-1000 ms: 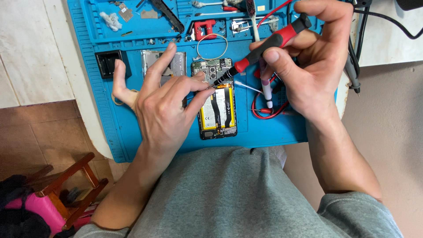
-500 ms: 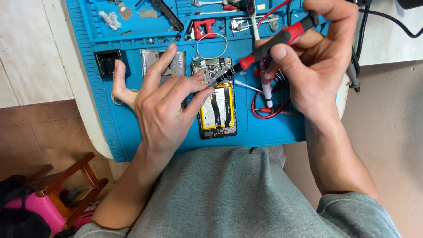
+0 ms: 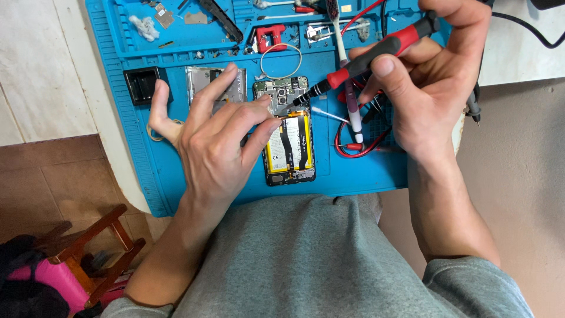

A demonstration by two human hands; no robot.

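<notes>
Opened phone (image 3: pixel 288 132) lies back-off on the blue repair mat (image 3: pixel 365 171), near the mat's front edge and about midway along it, long axis running from the front edge toward the back. Its yellow battery (image 3: pixel 287 147) fills the near half; the circuit board (image 3: pixel 281 94) sits at the far end. The left hand (image 3: pixel 218 147) lies directly beside it on the left, fingers closed down onto the phone's upper left part, thumb spread out toward a black square part (image 3: pixel 140 85). The right hand (image 3: pixel 438 88) comes in from the right and farther back, wrapped around a red-and-black screwdriver (image 3: pixel 365 59) whose tip slants down-left onto the board; the left hand is nearer the phone. A silver cover plate (image 3: pixel 206 82) lies behind the left fingers. Red cable (image 3: pixel 359 150) loops by the right wrist. Along the back edge, the mat's shallow compartments hold a red clamp (image 3: pixel 271 36), what look like tweezers and small metal scraps.
</notes>
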